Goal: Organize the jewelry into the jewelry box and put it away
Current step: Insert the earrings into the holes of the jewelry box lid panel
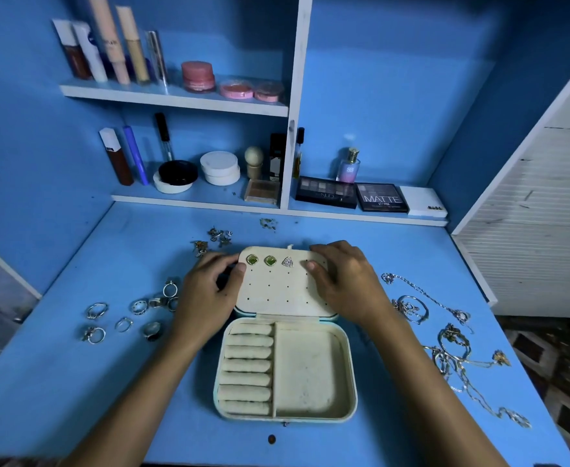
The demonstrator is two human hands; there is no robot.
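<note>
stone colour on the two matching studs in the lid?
Green, in gold-toned diamond-shaped settings: the two studs top left of the lid panel. Head view.

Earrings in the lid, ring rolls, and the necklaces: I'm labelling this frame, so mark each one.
Earrings (270, 260): head view, middle green stud.
Ring rolls (247, 365): head view, a middle roll.
Necklaces (453, 353): head view, tangled chains.
</note>
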